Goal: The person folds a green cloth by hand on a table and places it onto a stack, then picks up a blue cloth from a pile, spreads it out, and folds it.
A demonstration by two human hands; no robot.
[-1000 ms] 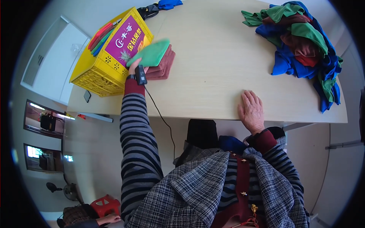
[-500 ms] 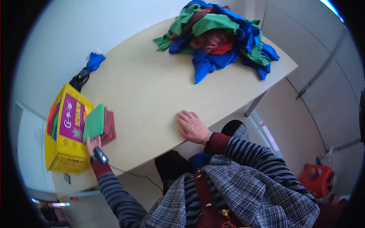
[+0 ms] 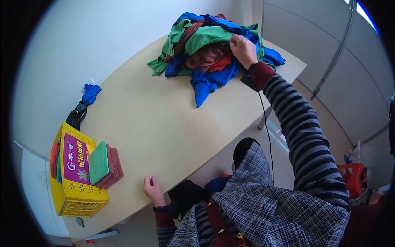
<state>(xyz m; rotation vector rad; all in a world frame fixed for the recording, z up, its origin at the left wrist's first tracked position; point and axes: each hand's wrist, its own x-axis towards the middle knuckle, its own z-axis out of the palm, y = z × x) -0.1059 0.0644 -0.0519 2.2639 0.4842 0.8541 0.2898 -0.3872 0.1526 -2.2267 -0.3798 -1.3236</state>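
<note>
2 hands: both in view, well apart.
Right hand (image 3: 243,50): top centre, fingers gripping cloth in the pile of cloths (image 3: 212,51).
Left hand (image 3: 152,189): lower left, loosely curled on the table (image 3: 164,119), holding nothing.
Done: 1 folded stack (image 3: 105,164) beside the yellow crate (image 3: 78,197).
Left: most of the pile, by my judgement.

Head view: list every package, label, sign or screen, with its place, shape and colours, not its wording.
Printed box: flat rectangular package lying on top of the yellow crate at the table's left end, purple face with yellow lettering, a yellow edge and a small pineapple picture; folded cloths lean on its right side.
No other package, label, sign or screen shows.
</note>
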